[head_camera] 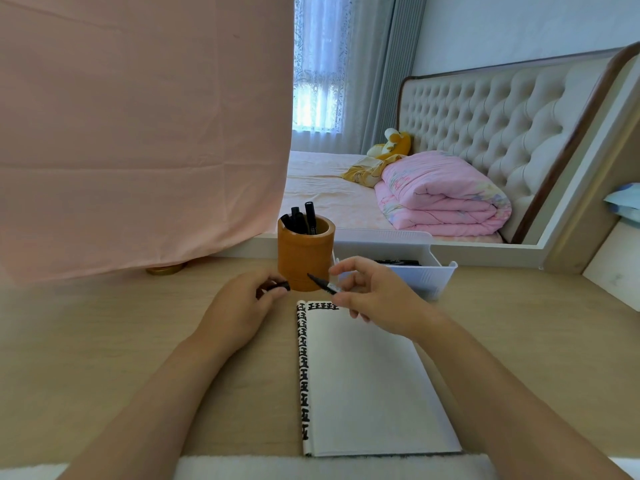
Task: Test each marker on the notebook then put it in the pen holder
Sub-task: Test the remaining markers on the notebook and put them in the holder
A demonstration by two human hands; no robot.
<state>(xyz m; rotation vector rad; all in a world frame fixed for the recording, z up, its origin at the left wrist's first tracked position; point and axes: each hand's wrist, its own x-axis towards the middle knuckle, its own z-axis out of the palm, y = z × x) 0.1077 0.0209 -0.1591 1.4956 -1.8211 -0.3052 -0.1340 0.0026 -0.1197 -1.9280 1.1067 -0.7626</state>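
A white notebook [367,382] lies open on the wooden desk, with black marks down its left margin and along its top edge. My right hand [377,296] pinches an uncapped black marker [323,284] just above the notebook's top left corner, tip pointing left. My left hand [242,306] grips the black marker cap [278,286] a short gap from the tip. Right behind both stands the brown round pen holder [306,254] with several black markers [301,220] upright in it.
A white plastic basket [429,275] with black markers inside sits to the right of the holder. A pink cloth [138,133] hangs at the back left. A white towel [329,467] lies along the desk's near edge. A bed shows behind.
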